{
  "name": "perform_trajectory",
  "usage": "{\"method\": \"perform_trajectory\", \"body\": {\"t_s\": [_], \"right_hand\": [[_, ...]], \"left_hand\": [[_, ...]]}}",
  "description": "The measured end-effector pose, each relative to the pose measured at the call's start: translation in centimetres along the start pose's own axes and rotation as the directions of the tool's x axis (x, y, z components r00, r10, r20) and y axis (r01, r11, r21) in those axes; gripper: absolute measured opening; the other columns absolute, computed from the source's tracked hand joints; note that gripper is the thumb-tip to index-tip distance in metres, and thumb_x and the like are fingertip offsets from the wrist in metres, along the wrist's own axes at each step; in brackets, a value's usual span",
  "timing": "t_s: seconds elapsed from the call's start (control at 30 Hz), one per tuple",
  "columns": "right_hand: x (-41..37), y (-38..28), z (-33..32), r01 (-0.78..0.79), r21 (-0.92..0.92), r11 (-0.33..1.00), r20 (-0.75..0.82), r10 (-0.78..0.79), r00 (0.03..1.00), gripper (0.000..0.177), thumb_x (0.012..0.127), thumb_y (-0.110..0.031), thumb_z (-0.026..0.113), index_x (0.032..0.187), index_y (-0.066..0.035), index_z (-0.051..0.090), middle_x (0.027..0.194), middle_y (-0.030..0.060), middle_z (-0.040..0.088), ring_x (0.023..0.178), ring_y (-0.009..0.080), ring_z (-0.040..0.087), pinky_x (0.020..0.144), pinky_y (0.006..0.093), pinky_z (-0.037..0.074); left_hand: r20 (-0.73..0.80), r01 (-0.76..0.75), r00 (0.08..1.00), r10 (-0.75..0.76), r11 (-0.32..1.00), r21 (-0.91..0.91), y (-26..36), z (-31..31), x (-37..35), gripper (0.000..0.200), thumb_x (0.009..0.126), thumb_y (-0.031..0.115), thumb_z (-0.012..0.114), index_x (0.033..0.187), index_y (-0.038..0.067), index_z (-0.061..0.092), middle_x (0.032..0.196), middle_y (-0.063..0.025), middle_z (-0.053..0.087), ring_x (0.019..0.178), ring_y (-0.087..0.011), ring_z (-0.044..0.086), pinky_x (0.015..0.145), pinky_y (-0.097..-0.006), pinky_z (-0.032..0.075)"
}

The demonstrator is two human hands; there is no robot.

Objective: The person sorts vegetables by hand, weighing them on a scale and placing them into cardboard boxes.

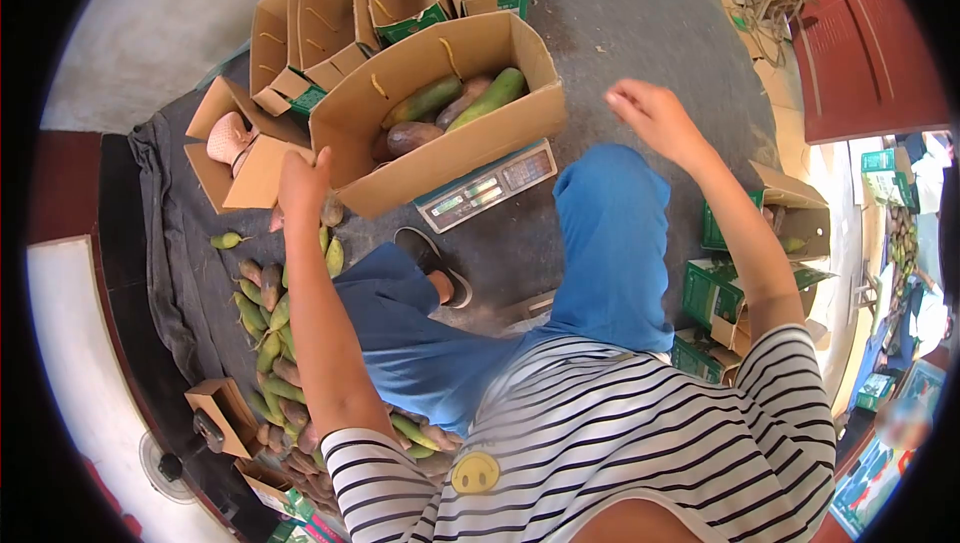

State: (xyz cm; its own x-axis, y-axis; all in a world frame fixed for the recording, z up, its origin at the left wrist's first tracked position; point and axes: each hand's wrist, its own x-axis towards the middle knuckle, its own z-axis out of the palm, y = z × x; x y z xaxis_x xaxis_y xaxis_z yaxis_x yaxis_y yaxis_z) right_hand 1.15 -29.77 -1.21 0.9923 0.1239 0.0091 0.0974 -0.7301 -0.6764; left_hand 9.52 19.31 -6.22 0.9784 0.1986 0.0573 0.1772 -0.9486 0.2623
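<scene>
left grip (303,183): arm stretched forward, fingers together | right grip (650,115): arm raised, fingers loosely curled

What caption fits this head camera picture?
Left hand at a fruit box on a scale, right hand raised empty.

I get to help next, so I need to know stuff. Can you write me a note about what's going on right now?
The left hand is at the near corner of the open box; I can't tell if it grips anything.
The right hand is raised, empty.
The box sits on a scale.
Done: a few fruits lie in the box.
Left: a pile of them on the dark cloth.
</scene>
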Motion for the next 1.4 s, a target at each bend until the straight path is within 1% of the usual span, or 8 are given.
{"method": "perform_trajectory", "body": {"t_s": [0.1,0.27,0.33,0.57,0.9,1.2,1.3,1.4], "right_hand": [[4.9,0.5,1.7,-0.024,-0.128,0.991,0.053,0.031,0.998,0.043,0.091,-0.044,0.052,0.091,-0.002,0.063,0.081,0.0142,0.065,0.073,0.0281,0.061,0.066,0.0400,0.048],[12.0,1.6,5.4,-0.128,-0.333,0.934,0.201,0.203,0.958,0.069,0.079,-0.070,0.051,0.084,-0.003,0.068,0.081,0.0164,0.066,0.077,0.0303,0.064,0.065,0.0427,0.049],[13.6,2.1,6.6,-0.243,-0.333,0.911,0.251,0.334,0.909,0.065,0.077,-0.064,0.057,0.093,-0.003,0.071,0.094,0.0183,0.069,0.091,0.0330,0.066,0.077,0.0427,0.052],[12.4,2.9,6.0,-0.306,-0.305,0.902,0.162,0.366,0.916,0.036,0.080,-0.031,0.056,0.101,-0.006,0.070,0.104,0.0151,0.068,0.101,0.0312,0.064,0.083,0.0426,0.051],[7.3,14.5,-7.2,-0.341,-0.315,0.886,0.015,0.364,0.931,0.039,0.082,-0.042,0.054,0.098,-0.011,0.070,0.098,0.0134,0.068,0.094,0.0317,0.065,0.079,0.0442,0.051],[-6.6,30.2,-24.6,-0.642,-0.544,0.541,-0.397,0.508,0.765,0.038,0.085,-0.044,0.056,0.099,-0.010,0.067,0.096,0.0159,0.067,0.091,0.0332,0.063,0.079,0.0438,0.048],[-10.2,33.7,-28.3,-0.766,-0.460,0.450,-0.507,0.575,0.642,0.036,0.085,-0.041,0.055,0.101,-0.011,0.066,0.103,0.0148,0.066,0.098,0.0331,0.062,0.081,0.0457,0.049],[-13.2,37.5,-28.7,-0.786,-0.454,0.419,-0.518,0.593,0.616,0.035,0.085,-0.040,0.056,0.099,-0.010,0.066,0.103,0.0155,0.067,0.098,0.0333,0.063,0.080,0.0460,0.049]], "left_hand": [[0.341,0.228,0.928,-0.154,0.955,-0.190,-0.9,1.0,1.2,0.056,0.080,0.046,0.067,0.077,-0.009,0.062,0.063,-0.0184,0.063,0.053,-0.0304,0.062,0.052,-0.0383,0.048],[0.440,0.230,0.890,-0.116,0.949,-0.215,-3.9,3.6,2.7,0.046,0.082,0.042,0.066,0.075,-0.004,0.063,0.059,-0.0103,0.061,0.044,-0.0186,0.055,0.043,-0.0346,0.043],[0.422,0.196,0.907,-0.009,0.894,-0.402,-3.3,3.1,2.0,0.042,0.084,0.038,0.064,0.072,-0.002,0.064,0.055,-0.0079,0.058,0.043,-0.0182,0.052,0.042,-0.0338,0.042],[0.497,0.166,0.868,-0.023,0.955,-0.246,0.8,0.1,2.1,0.031,0.088,0.027,0.061,0.086,-0.004,0.064,0.069,-0.0062,0.062,0.057,-0.0156,0.057,0.050,-0.0329,0.044],[0.500,0.173,0.839,0.214,0.766,-0.619,19.3,-0.8,-1.5,0.015,0.088,0.017,0.060,0.093,0.003,0.064,0.070,0.0040,0.057,0.056,-0.0050,0.044,0.050,-0.0235,0.034],[0.621,0.185,0.582,0.525,0.658,-0.730,41.4,17.3,-10.2,0.024,0.090,0.024,0.057,0.089,0.001,0.066,0.075,-0.0067,0.065,0.061,-0.0148,0.062,0.050,-0.0293,0.051],[0.713,0.326,0.330,0.619,0.634,-0.701,46.8,21.9,-13.3,0.027,0.093,0.027,0.055,0.090,0.002,0.064,0.075,-0.0071,0.067,0.055,-0.0158,0.061,0.049,-0.0271,0.052],[0.763,0.272,-0.006,0.646,0.735,-0.621,49.1,24.8,-14.6,0.034,0.096,0.034,0.050,0.107,0.003,0.060,0.104,-0.0121,0.065,0.083,-0.0184,0.065,0.071,-0.0312,0.053]]}}
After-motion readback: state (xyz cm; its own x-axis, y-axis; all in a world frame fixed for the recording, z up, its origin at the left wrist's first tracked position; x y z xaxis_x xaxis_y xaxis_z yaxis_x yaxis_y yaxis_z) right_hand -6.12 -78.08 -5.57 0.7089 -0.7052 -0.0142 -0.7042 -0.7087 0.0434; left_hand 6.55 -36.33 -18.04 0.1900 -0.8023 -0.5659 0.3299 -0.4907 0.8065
